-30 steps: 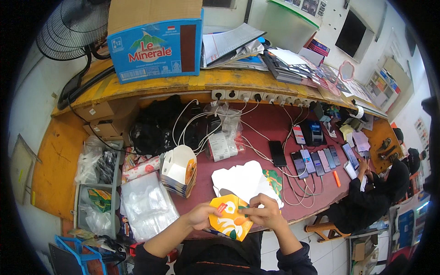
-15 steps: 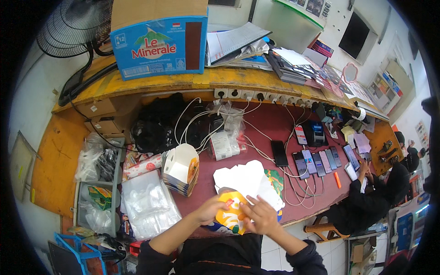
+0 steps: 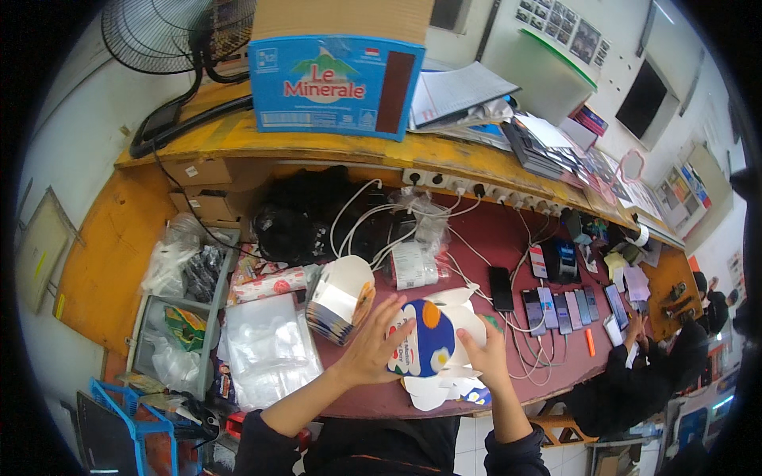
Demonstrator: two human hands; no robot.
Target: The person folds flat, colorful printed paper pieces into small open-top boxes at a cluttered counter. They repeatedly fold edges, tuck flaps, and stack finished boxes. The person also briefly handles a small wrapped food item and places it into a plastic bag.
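Note:
Between my two hands is a printed paper food box (image 3: 432, 337), its blue, white and orange side showing. My left hand (image 3: 371, 347) wraps its left side, fingers spread up along the edge. My right hand (image 3: 489, 349) grips the other side, its thumb near the blue panel; some of its fingertips are hidden. Below and behind the box lie white flat box blanks (image 3: 432, 390) with cut flaps, partly covered by it. A stack of nested paper boxes (image 3: 337, 305) leans on the table just beyond my left hand.
Clear plastic bags (image 3: 266, 349) and a grey bin (image 3: 205, 361) are at the left. Several phones (image 3: 562, 309) and white cables lie on the right side of the red table. A blue carton (image 3: 333, 87) stands on the shelf. A person in black (image 3: 647, 373) sits at the right.
The box in my hands has turned from its orange side to its blue side and come up farther from the table edge. My hands now hold its opposite sides. The view has shifted.

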